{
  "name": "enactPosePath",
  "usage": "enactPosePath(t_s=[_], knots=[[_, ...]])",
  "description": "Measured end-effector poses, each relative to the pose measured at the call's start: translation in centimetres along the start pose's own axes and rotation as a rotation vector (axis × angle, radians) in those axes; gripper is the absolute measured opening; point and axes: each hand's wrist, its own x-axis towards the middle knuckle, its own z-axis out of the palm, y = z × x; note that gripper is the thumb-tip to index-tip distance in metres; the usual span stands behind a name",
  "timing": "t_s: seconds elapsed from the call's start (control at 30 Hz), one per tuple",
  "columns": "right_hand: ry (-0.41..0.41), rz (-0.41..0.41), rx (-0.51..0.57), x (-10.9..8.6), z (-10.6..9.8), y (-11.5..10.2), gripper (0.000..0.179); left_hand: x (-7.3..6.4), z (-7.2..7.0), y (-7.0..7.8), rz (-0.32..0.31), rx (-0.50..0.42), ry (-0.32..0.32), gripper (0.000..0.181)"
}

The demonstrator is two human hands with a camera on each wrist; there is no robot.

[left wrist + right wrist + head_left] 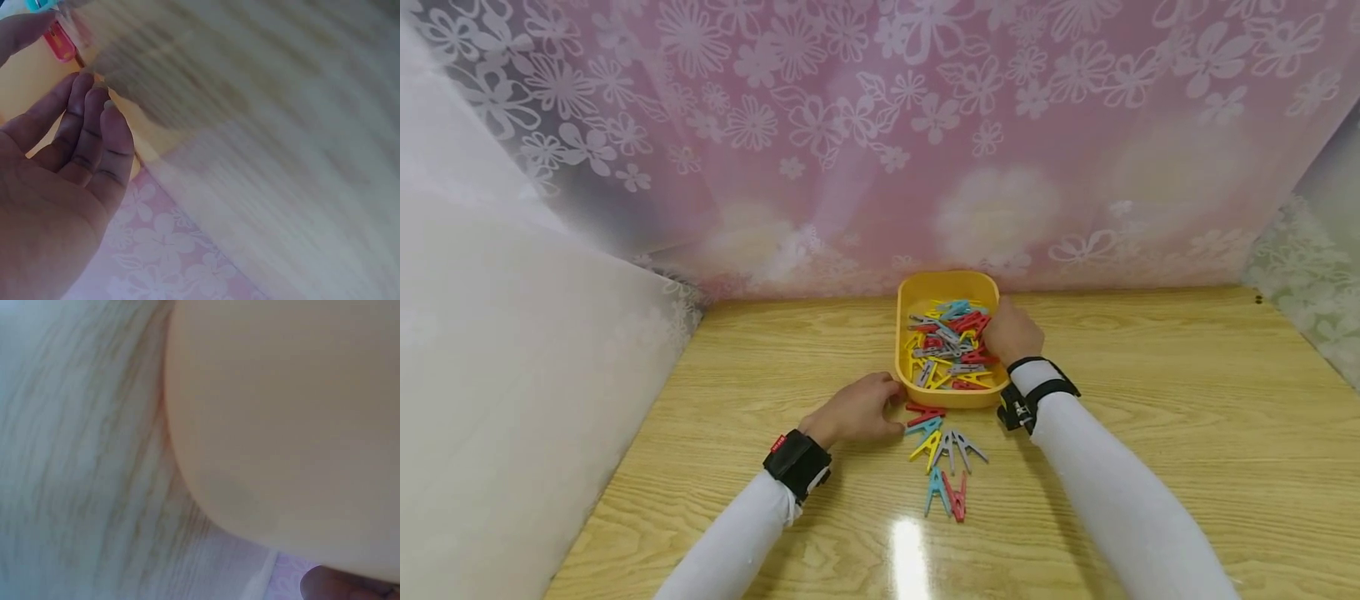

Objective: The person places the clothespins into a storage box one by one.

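Observation:
A yellow plastic bin [955,400] holds a heap of red, blue, yellow and grey clothespins [951,340]. My right hand [1015,333] reaches over its right rim; the fingertips are hidden inside, so I cannot tell what they hold. The right wrist view is mostly filled by the bin's outer wall [281,437]. By the bin's near left corner, my left hand [861,410] stays low over the table, fingers loosely bent and nothing between them. Close to its fingertips lie a red clothespin [925,413] and a blue clothespin [922,430].
Nearer me on the wooden table [760,350] are a yellow clothespin [928,448], grey clothespins [951,450], another blue one and another red clothespin [956,500]. A pink flowered cloth [850,208] hangs behind the bin, and a white sheet [512,375] stands at left.

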Motion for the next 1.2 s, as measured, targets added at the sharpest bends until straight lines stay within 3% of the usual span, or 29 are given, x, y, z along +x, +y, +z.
enactPosePath(t_s=[0.3, 0.57, 0.7, 0.83, 1.07, 1.2], knots=[[-0.004, -0.002, -0.006, 0.0, -0.2, 0.0, 0.036, 0.3, 0.1, 0.9, -0.074, -0.041, 0.024, 0.044], [-0.009, 0.001, -0.011, 0.0, 0.0, 0.0, 0.033, 0.3, 0.2, 1.0, -0.073, -0.007, 0.065, 0.021], [-0.009, 0.006, -0.012, 0.0, 0.0, 0.1, 0.031, 0.3, 0.3, 1.0, -0.096, -0.002, 0.08, 0.034], [-0.015, 0.001, -0.017, -0.1, -0.1, 0.1, 0.032, 0.2, 0.3, 1.1, -0.096, -0.007, 0.07, 0.036], [-0.007, -0.017, -0.017, 0.0, -0.3, 0.1, 0.033, 0.3, 0.2, 1.3, -0.033, -0.101, 0.038, 0.022], [-0.009, -0.007, -0.018, -0.1, -0.2, -0.1, 0.033, 0.1, 0.1, 1.3, -0.049, -0.042, 0.011, 0.027]])
